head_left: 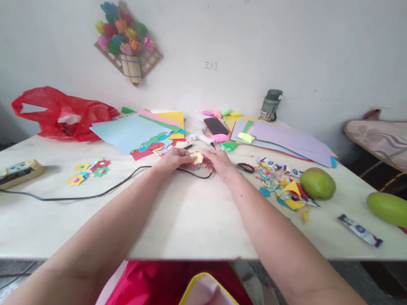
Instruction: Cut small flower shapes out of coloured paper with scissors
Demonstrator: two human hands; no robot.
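My left hand (174, 159) pinches the left side of a small pale yellow paper cut-out (197, 158) over the middle of the table. On its other side, the fingers of my right hand (220, 164) close on the same piece. A hint of orange shows at its edge; its full shape is partly hidden by my fingers. Just beyond my hands lies a white glue gun (202, 138) with a black cord (121, 186) running left. Black-handled scissors (245, 167) rest to the right of my right hand. Several finished paper flowers (88, 171) lie at the left.
A power strip (10, 176) and a red plastic bag (63, 112) are on the left. Coloured sheets (129, 133), a phone (216, 126) and a bottle (270, 105) stand or lie at the back. Paper scraps (279, 185), a green fruit (317, 183) and a tube (360, 230) are right.
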